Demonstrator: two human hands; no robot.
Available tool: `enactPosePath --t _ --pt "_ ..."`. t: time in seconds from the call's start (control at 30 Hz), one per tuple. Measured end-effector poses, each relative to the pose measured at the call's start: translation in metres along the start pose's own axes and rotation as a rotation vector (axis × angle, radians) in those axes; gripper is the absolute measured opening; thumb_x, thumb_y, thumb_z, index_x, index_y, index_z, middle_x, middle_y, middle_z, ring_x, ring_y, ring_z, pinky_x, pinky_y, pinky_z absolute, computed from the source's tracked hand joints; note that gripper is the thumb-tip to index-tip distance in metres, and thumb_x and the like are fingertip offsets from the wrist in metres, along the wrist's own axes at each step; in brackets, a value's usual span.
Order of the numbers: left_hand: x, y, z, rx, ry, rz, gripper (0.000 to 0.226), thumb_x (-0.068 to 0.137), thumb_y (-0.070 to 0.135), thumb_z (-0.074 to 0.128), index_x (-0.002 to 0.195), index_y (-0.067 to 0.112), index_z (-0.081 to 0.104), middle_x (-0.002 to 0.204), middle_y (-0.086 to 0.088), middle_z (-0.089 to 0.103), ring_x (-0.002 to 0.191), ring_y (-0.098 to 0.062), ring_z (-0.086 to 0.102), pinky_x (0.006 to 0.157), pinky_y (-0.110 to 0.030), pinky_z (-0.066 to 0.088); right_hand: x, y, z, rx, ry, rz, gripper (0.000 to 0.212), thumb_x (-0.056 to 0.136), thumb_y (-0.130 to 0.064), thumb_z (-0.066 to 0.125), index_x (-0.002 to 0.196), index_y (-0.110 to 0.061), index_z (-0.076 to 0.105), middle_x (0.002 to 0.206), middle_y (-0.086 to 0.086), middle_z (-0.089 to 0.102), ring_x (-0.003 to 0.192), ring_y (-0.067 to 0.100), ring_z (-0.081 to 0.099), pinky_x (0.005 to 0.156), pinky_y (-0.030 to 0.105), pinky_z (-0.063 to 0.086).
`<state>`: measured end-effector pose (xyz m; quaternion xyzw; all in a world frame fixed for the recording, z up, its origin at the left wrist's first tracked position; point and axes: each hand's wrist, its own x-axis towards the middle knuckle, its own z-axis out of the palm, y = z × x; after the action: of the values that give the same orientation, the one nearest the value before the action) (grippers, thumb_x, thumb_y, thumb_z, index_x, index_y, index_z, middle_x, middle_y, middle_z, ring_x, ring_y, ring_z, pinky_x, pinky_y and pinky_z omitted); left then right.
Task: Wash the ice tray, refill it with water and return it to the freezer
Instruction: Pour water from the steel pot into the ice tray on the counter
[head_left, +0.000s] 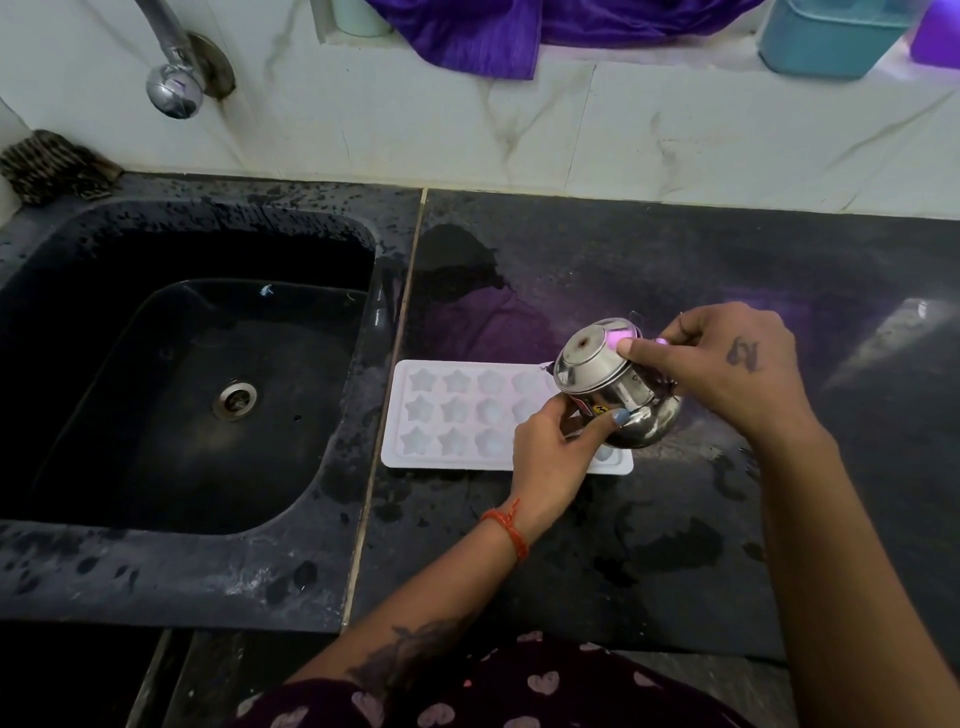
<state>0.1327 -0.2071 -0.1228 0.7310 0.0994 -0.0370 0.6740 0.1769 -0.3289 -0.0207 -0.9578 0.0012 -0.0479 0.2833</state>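
A white ice tray (447, 415) with star-shaped and round cells lies flat on the dark wet counter, just right of the sink. Over its right end I hold a small round steel pot (613, 387), tilted toward the tray with its lid facing left. My left hand (550, 452) grips the pot from below, thumb on its side. My right hand (722, 364) holds it from the right, with fingertips on the lid's rim. The tray's right cells are hidden behind the pot and my left hand.
A black sink (171, 374) with a steel drain (235, 399) fills the left. A chrome tap (174, 78) juts from the tiled wall above it. A scrub pad (52, 166) rests at the sink's back left corner. Purple cloth (478, 36) and a teal container (831, 36) sit on the ledge.
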Motion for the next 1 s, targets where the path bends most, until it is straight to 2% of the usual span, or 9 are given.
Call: enactPosePath --t 0.1,0.27,0.43,0.57,0.73,0.87,1.0 --pt "0.0 -0.001 0.0 0.005 -0.003 -0.001 0.03 0.082 0.034 0.07 0.104 0.013 0.067 0.098 0.0 0.073 0.091 -0.007 0.068 0.081 -0.02 0.051 0.001 0.001 0.001 -0.023 0.004 -0.007 0.044 0.074 -0.055 0.069 0.063 -0.011 0.069 0.059 0.001 0.066 0.062 0.013 0.062 0.064 0.03 0.05" --pt "-0.001 0.001 0.0 0.005 -0.01 -0.005 0.028 0.083 0.032 0.069 0.105 0.014 0.067 0.094 0.003 0.072 0.082 0.0 0.065 0.075 -0.01 0.048 0.003 0.003 0.002 -0.033 0.002 -0.027 0.046 0.074 -0.054 0.068 0.063 -0.01 0.069 0.059 0.001 0.066 0.061 0.015 0.062 0.062 0.032 0.05" --pt "-0.001 0.001 0.001 0.014 0.031 0.016 0.028 0.081 0.031 0.072 0.102 0.013 0.068 0.095 0.002 0.073 0.089 -0.006 0.067 0.079 -0.017 0.051 0.001 0.005 0.0 0.058 -0.018 0.024 0.037 0.073 -0.051 0.072 0.059 -0.017 0.068 0.055 -0.005 0.064 0.059 0.008 0.061 0.061 0.027 0.05" --pt "-0.001 0.004 0.002 0.02 0.066 0.052 0.029 0.08 0.03 0.073 0.103 0.014 0.067 0.095 0.004 0.073 0.09 -0.007 0.068 0.083 -0.023 0.054 -0.001 0.014 0.0 0.253 -0.044 0.102 0.032 0.069 -0.046 0.077 0.061 -0.016 0.069 0.061 0.004 0.07 0.068 0.022 0.069 0.074 0.047 0.057" --pt "0.0 0.008 0.003 0.061 0.07 0.086 0.032 0.08 0.031 0.073 0.108 0.017 0.065 0.097 0.007 0.07 0.09 -0.004 0.065 0.083 -0.019 0.052 -0.005 0.018 -0.002 0.4 -0.06 0.149 0.028 0.07 -0.036 0.08 0.066 -0.01 0.07 0.066 0.01 0.071 0.071 0.027 0.071 0.074 0.044 0.059" --pt "0.001 0.01 0.007 0.063 0.056 0.083 0.034 0.079 0.032 0.074 0.107 0.015 0.066 0.101 0.001 0.072 0.094 -0.009 0.067 0.085 -0.025 0.054 -0.007 0.022 -0.007 0.418 -0.043 0.164 0.027 0.07 -0.035 0.08 0.065 -0.01 0.069 0.066 0.011 0.071 0.07 0.027 0.07 0.073 0.043 0.059" --pt "0.0 0.01 0.014 0.079 0.001 0.066 0.032 0.08 0.036 0.072 0.105 0.017 0.067 0.101 0.003 0.073 0.094 -0.007 0.067 0.085 -0.025 0.054 -0.008 0.026 -0.013 0.289 -0.003 0.136 0.03 0.069 -0.046 0.077 0.063 -0.017 0.07 0.063 0.003 0.07 0.069 0.02 0.069 0.074 0.046 0.058"
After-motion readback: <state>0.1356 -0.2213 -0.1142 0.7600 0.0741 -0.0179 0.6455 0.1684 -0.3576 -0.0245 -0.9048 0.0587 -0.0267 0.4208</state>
